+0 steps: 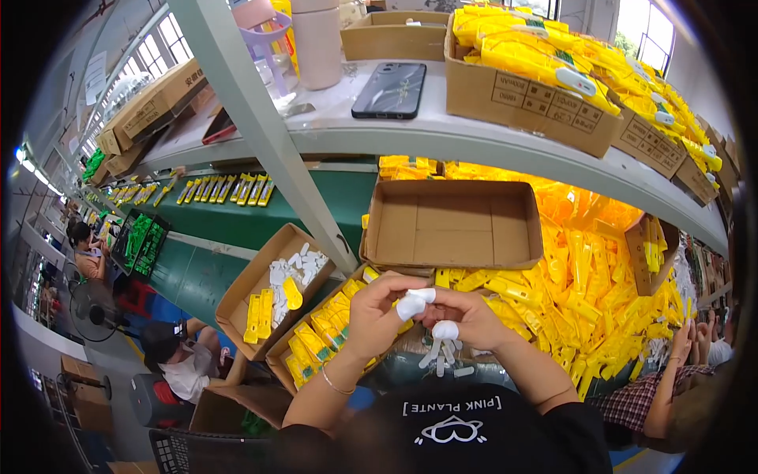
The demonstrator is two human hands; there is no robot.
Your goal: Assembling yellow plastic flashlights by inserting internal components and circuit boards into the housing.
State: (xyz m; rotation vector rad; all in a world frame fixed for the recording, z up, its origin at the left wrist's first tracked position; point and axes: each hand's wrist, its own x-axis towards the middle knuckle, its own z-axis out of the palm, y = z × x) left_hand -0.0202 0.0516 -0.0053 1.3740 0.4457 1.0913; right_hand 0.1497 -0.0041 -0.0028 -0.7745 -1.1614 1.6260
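My left hand and my right hand meet in front of my chest, fingers bent and drawn together. White coverings sit on both thumbs. A small white piece shows at the left fingertips; whether it is a part or another finger covering, I cannot tell. Whatever the fingers pinch is hidden. Just below my right hand, several small white strips lie on the dark green bench. By my left hand stands a carton of yellow plastic pieces. Loose yellow plastic casings are heaped beyond my right hand.
A shallow cardboard box stands ahead of my hands. At left, another carton holds white pieces and yellow casings. A metal shelf crosses above, bearing a phone and full cartons. Co-workers sit at left and right.
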